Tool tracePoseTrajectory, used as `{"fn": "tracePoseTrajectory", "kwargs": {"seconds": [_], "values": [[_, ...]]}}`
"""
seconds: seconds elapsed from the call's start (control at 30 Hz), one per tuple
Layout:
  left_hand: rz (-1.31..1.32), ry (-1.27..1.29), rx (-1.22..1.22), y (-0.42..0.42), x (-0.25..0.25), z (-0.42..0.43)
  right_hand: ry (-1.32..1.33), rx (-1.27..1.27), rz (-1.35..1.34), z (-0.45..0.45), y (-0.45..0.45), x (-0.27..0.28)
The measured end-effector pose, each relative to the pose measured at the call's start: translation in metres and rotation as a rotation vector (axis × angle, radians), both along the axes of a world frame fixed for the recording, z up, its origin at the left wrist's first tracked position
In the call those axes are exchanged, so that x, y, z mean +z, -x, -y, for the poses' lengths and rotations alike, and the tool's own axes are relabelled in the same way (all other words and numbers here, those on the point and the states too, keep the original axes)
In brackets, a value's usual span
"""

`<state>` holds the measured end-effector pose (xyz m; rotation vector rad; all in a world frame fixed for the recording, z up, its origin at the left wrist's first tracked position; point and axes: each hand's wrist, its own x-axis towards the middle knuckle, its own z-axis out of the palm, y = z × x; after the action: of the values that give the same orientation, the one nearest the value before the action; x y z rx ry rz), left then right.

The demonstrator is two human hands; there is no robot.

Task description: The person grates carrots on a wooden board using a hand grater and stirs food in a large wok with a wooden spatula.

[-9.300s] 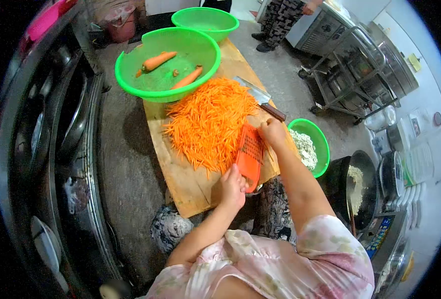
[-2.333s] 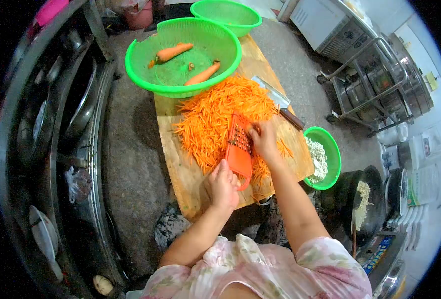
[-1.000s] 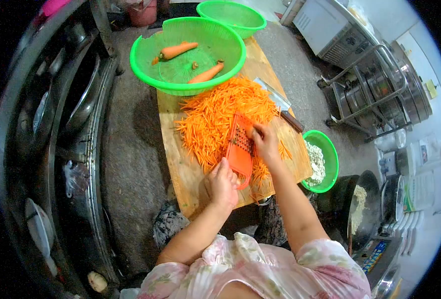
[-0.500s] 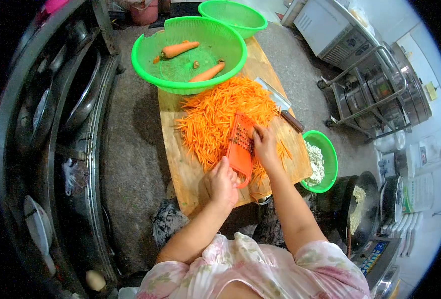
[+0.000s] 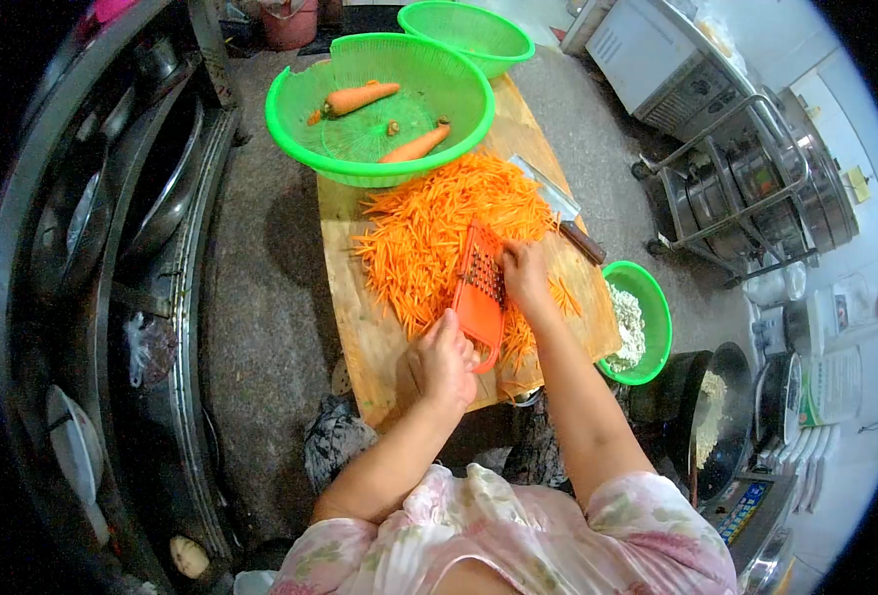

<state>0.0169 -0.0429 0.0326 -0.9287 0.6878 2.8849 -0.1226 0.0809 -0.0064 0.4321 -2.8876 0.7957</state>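
My left hand (image 5: 446,363) is closed around the lower end of an orange grater (image 5: 478,312), near its loop handle. The grater leans on a big heap of shredded carrot (image 5: 429,223). At its upper right edge, over the holes, my right hand (image 5: 526,275) has its fingers curled in; whatever they hold is hidden beneath them. Shreds lie on the wooden board (image 5: 359,342) under both hands. A cleaver (image 5: 558,203) with a dark handle rests right of the heap. Beyond the heap, a green basket (image 5: 280,124) with a broken rim contains two whole carrots (image 5: 361,96) and a small stub.
Another green basket (image 5: 473,64) stands behind the first. Right of the board is a green bowl (image 5: 662,322) of white crumbly food, beside a dark wok (image 5: 731,397). A metal shelf (image 5: 186,268) runs along the left; a wheeled trolley (image 5: 746,178) stands at the right.
My right hand has shifted slightly up along the grater, its fingers curled tighter. The left hand keeps its hold on the grater. The whole view has moved very slightly.
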Motion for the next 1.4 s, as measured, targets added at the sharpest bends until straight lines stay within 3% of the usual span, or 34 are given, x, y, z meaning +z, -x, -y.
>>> {"fn": "tracePoseTrajectory", "kwargs": {"seconds": [0.1,0.2,0.3,0.6,0.9,1.03,1.13,1.33,1.4], "values": [[-0.016,-0.007,-0.002,-0.002,-0.002,0.001,0.13,0.075,-0.13,0.007,-0.065,0.031],[-0.03,-0.008,-0.001,-0.001,-0.001,0.001,0.269,0.032,-0.074,0.015,-0.101,0.057],[-0.013,-0.007,-0.001,-0.001,0.0,0.001,0.309,-0.029,0.073,0.014,-0.094,0.056],[-0.001,-0.043,-0.006,-0.001,0.0,-0.002,0.198,-0.002,-0.221,0.015,-0.037,0.013],[-0.02,-0.031,-0.008,-0.001,-0.001,0.002,0.116,-0.07,-0.128,0.004,0.025,-0.017],[0.005,-0.033,-0.003,0.0,-0.001,0.004,0.173,-0.031,-0.194,0.002,0.01,-0.006],[-0.039,-0.034,-0.002,0.0,-0.005,0.004,0.21,-0.112,0.015,0.011,-0.028,0.026],[0.004,-0.002,0.009,0.001,0.0,0.002,0.4,-0.062,-0.085,0.002,-0.034,-0.007],[-0.002,-0.01,0.008,0.0,0.0,0.002,0.327,-0.049,-0.099,0.0,-0.035,-0.004]]}}
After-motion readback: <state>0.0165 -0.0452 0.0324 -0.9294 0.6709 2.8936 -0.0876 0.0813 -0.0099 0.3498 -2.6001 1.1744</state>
